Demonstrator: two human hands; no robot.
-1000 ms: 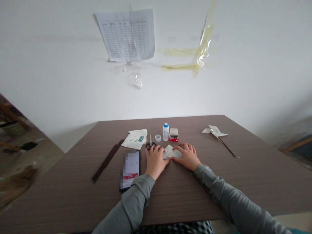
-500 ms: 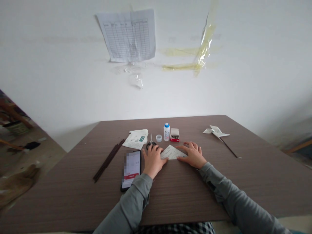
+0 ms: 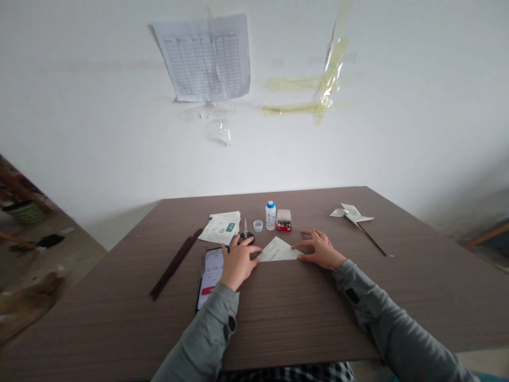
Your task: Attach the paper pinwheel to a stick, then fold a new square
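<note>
A folded triangle of printed white paper lies flat on the brown table. My left hand rests at its left corner with fingers spread, partly over the black scissors and the phone. My right hand lies flat at the triangle's right corner, fingers stretched onto the paper. Neither hand grips anything.
Behind the paper stand a small white bottle with a blue cap, a loose cap and a red box of pins. A stack of paper sheets and dark sticks lie left. A paper pinwheel on a stick lies right.
Both hands slid apart along the paper, the left toward the phone, the right outward. The paper now shows as a full flat triangle between them.
</note>
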